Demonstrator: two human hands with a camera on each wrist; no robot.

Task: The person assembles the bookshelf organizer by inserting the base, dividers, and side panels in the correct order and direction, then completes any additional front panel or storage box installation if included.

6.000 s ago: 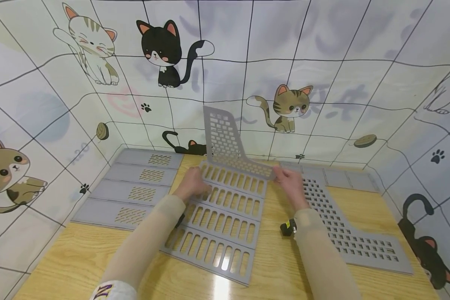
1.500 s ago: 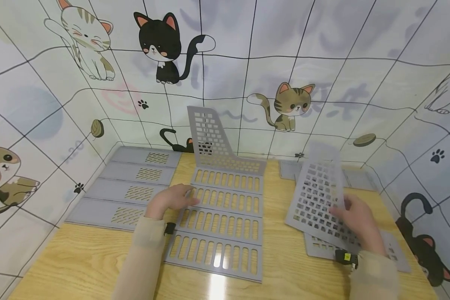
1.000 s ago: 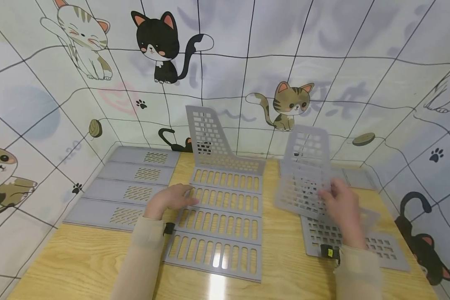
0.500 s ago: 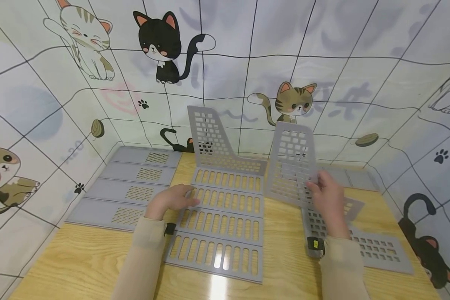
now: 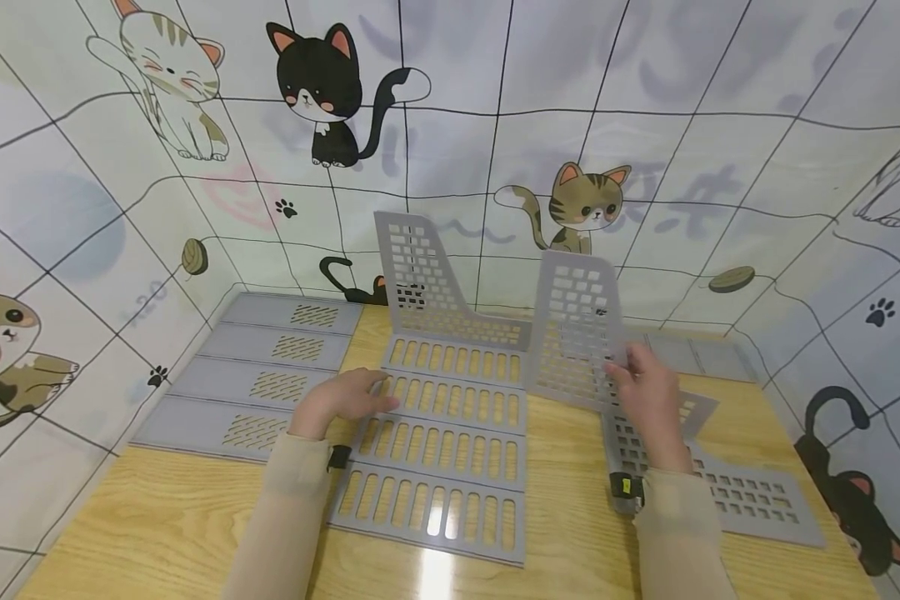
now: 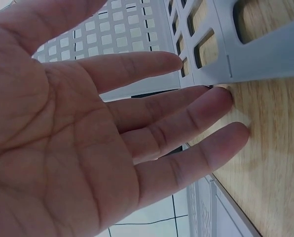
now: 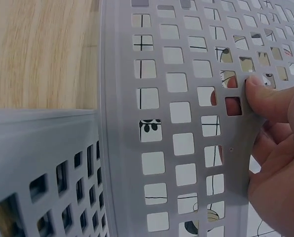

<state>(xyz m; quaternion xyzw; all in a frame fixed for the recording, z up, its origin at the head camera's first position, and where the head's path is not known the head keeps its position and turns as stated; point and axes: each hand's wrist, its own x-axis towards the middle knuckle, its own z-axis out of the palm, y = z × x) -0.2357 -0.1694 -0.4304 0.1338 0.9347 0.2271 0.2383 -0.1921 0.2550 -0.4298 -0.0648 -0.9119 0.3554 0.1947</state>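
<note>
My right hand (image 5: 651, 392) pinches an L-shaped grey perforated panel (image 7: 195, 123), thumb on the near face and fingers behind. The panel is upright, its lower left edge close to the right edge of a slotted grey panel (image 5: 450, 423) lying flat. My left hand (image 5: 348, 396) is at the left edge of that slotted panel, and the left wrist view shows its palm with fingers extended, fingertips right at the panel edge and tabletop. A matching perforated panel (image 5: 461, 321) stands upright along the back of the slotted panel, with no hand on it.
More perforated panels (image 5: 742, 500) lie on the wooden table (image 5: 562, 517) under my right forearm. Flat grey panels with small slanted slots (image 5: 228, 379) are at the left. Plain grey panels (image 5: 712, 358) lie at the back right, before the cat-print wall (image 5: 450, 125).
Since six seconds ago, both hands have left the standing panel. My right hand has brought another perforated panel from the right side, upright and leftward; it barely shifts lately. My left hand stays put.
</note>
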